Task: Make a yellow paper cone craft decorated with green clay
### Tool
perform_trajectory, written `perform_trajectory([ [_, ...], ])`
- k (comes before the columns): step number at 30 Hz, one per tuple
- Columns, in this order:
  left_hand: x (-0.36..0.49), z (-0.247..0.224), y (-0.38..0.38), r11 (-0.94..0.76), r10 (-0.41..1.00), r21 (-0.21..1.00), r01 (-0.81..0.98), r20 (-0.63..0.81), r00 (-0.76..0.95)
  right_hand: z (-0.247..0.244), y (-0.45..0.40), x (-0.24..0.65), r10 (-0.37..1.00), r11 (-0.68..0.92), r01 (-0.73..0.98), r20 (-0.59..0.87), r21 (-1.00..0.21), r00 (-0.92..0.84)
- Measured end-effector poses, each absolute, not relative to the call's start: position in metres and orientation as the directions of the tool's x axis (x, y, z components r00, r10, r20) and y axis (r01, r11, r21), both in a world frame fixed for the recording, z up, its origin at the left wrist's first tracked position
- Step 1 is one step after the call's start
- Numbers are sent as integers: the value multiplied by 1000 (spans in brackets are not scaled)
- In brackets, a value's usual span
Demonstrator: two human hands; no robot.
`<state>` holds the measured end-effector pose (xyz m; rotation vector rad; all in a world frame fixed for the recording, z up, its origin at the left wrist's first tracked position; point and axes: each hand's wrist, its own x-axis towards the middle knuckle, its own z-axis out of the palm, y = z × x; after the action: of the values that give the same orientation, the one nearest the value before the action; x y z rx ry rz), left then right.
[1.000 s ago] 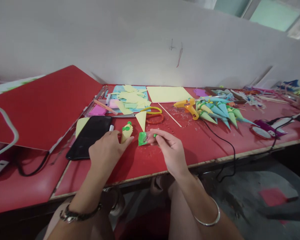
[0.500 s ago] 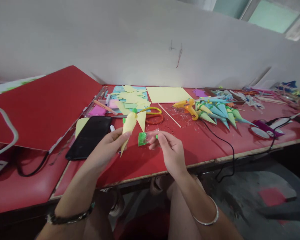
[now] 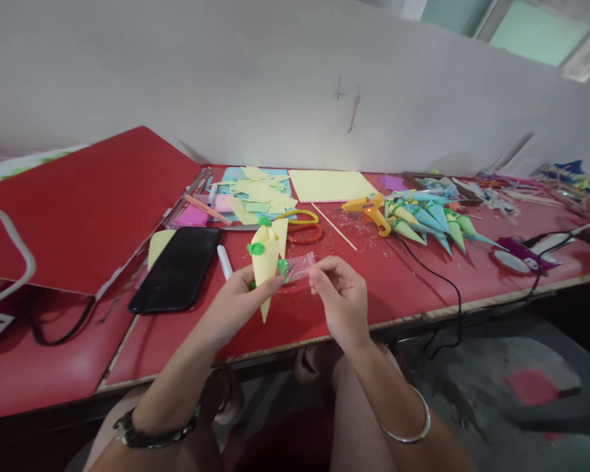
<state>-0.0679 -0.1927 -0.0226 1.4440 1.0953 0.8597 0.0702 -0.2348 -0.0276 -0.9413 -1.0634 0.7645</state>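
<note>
My left hand (image 3: 238, 295) is closed round a pale yellow paper cone (image 3: 265, 265), which points down. Green clay-like lumps (image 3: 256, 249) are stuck on the cone near its top and left side. Close against the cone's right side is a small clear plastic bag (image 3: 299, 266) with green material at its left end. My right hand (image 3: 341, 292) pinches the bag's right end between thumb and fingers. Whether the left fingers also grip the bag is hidden behind the cone.
A black phone (image 3: 177, 270) and a white marker (image 3: 224, 261) lie to the left. Behind are scissors (image 3: 302, 223), yellow paper scraps (image 3: 260, 190) and a thin stick (image 3: 334, 227). A yellow glue gun (image 3: 371, 212) and a pile of paper cones (image 3: 425, 219) are at right. A black cord (image 3: 442, 278) hangs over the edge.
The cone has moved right and turned more upright. The bag has come up against it, its clear part stretched towards my right hand. The small green bit in my right fingers no longer shows.
</note>
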Motion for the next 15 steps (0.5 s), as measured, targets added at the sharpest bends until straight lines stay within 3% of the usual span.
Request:
perform_trajectory([
  [7,-55,-22,-200,-86,915,974,209,-6,404,-28,-234,69,868,441,-118,388,-890,310],
  [15,-45,-31,-207,-92,867,970,223,-32,497,-26,-234,72,779,542,76,534,-837,329],
])
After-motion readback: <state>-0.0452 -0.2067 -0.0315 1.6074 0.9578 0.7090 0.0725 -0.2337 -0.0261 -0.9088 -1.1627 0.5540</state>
